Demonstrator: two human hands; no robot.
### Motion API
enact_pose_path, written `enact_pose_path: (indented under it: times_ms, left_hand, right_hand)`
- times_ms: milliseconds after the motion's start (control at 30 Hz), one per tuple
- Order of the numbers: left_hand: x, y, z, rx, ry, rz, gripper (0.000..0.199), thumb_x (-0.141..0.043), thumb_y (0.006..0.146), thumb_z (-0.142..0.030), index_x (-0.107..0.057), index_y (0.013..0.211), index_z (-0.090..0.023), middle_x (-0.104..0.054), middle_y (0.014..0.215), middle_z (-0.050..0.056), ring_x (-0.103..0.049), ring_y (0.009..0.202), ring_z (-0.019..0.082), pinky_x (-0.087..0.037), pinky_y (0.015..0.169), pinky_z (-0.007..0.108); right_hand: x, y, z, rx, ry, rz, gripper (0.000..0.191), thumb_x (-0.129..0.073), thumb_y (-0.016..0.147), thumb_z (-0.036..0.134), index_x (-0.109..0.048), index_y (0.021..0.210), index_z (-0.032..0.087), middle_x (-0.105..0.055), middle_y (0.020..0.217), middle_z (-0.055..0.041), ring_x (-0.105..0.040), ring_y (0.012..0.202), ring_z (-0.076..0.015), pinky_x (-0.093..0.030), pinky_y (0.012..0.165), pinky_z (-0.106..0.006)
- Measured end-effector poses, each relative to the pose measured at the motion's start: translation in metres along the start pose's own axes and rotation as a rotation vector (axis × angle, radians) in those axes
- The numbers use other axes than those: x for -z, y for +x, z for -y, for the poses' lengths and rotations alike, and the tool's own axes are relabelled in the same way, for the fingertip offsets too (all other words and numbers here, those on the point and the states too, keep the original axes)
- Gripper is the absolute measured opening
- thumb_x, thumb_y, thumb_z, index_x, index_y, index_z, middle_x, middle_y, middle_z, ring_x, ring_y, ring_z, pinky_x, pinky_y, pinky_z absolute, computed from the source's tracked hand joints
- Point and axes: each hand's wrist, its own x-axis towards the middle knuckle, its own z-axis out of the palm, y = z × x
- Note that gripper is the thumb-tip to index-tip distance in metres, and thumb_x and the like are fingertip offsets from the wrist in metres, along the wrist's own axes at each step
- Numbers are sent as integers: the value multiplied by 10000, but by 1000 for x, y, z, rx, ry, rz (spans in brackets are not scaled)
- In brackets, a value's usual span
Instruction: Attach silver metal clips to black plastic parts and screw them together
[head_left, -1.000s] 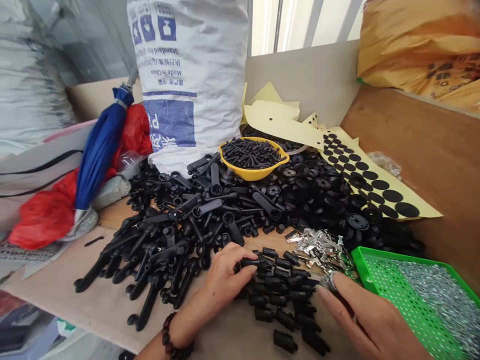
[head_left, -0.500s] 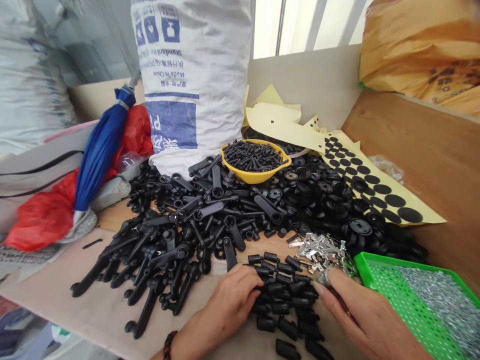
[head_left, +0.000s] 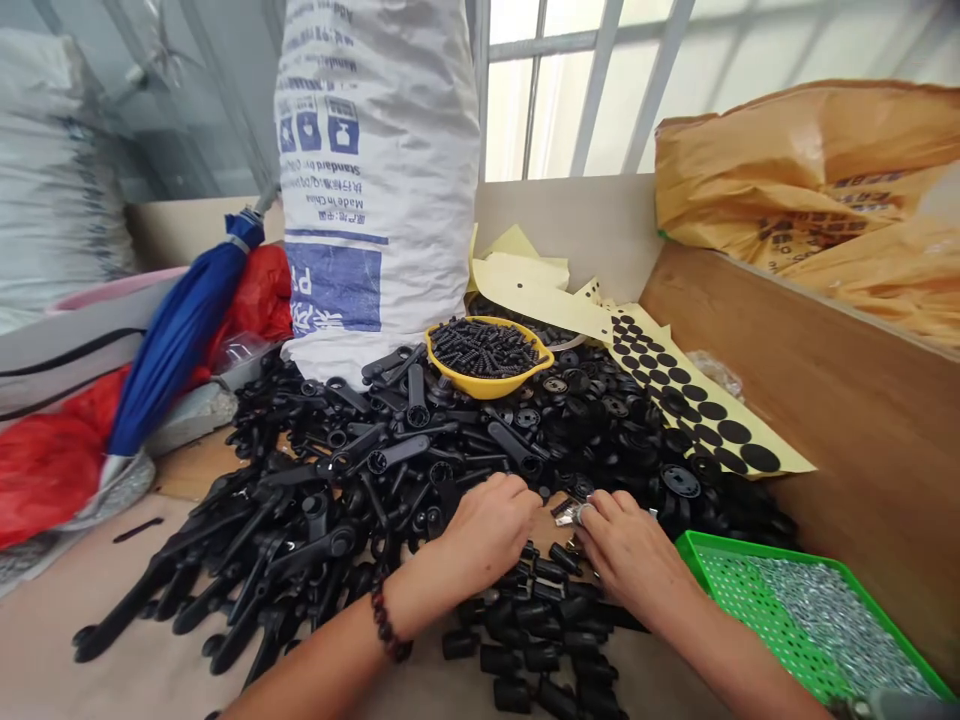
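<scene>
My left hand [head_left: 491,530], a beaded bracelet at its wrist, is closed over the edge of the black parts pile; what its fingers hold, if anything, is hidden. My right hand [head_left: 626,545] has its curled fingertips at the small silver metal clips [head_left: 568,516], most of which it covers. Just below both hands, short black cylinders [head_left: 540,655] lie in rough rows. Long black arm-shaped parts [head_left: 300,550] are heaped on the left. Round black discs [head_left: 681,481] pile up behind my right hand.
A yellow bowl [head_left: 491,386] of black screws sits on the pile. At right are a green tray [head_left: 757,610] of metal pins and a wooden side panel [head_left: 810,400]. A white sack [head_left: 420,180] stands behind, a blue umbrella [head_left: 176,340] at left.
The view has tilted up and shifted right. Both hands have moved farther forward, from beside the black cylinders to the area of the silver clips.
</scene>
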Motion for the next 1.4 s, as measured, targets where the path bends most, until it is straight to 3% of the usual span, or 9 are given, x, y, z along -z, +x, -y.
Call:
enact_pose_path:
  times_ms: [200,533,700,833,933,1133,1267,1400]
  left_hand:
    - [-22,36,-2,-65,154,81,198,-564,734,-7,-558,878,-143,-583,913,78,-536,870,233,-488,666,308]
    - [-37,42,4,-92,98,108,165,-552,755,0,-563,842,-140,-602,872,107,-544,889,261,-491,705,342]
    - [-32,38,10,-34,-31,43,170,-528,785,-5,-580,862,-147,-610,865,87,-579,838,244,-488,723,350]
    - [-11,32,16,105,-194,-83,132,-493,859,-93,-612,897,-136,-629,884,93,-599,816,232,-478,743,354]
    - [3,24,18,196,-355,-174,149,-506,841,-91,-642,866,-148,-657,890,66,-604,855,197,-459,788,302]
    - [3,3,14,346,-658,-198,188,-501,812,-160,-688,811,-135,-687,706,21,-591,608,137,-439,570,213]
    - [-3,-2,9,391,-767,-195,191,-529,776,-199,-711,787,-143,-694,678,12,-567,566,131,-406,529,206]
    - [-7,-1,2,396,-872,-186,209,-558,767,-244,-722,866,-159,-694,696,5,-585,591,137,-423,544,204]
  right_hand:
    - [1,20,3,-45,-41,65,83,-571,820,149,-633,785,192,-615,851,-57,-510,845,-233,-302,652,-329]
    - [7,30,10,-97,-25,111,116,-531,841,136,-635,864,180,-628,919,-74,-514,903,-245,-292,709,-370]
    - [6,32,11,-87,-16,105,147,-536,828,122,-639,911,186,-629,948,-71,-510,930,-250,-283,816,-432]
    - [4,36,10,-50,-16,94,160,-546,813,106,-650,886,202,-634,948,-65,-502,939,-245,-255,867,-457]
    - [1,38,10,-23,-17,72,150,-544,816,108,-653,865,200,-632,941,-73,-497,929,-245,-257,869,-460]
    - [-6,39,3,57,4,-8,178,-495,801,39,-617,790,168,-623,859,-82,-511,860,-232,-278,874,-450]
    - [-3,34,-3,112,79,-104,179,-416,862,92,-559,784,166,-595,778,-74,-517,773,-218,-342,812,-405]
    - [10,22,1,207,217,-177,214,-338,926,168,-470,762,207,-527,668,-9,-491,630,-170,-371,599,-280]
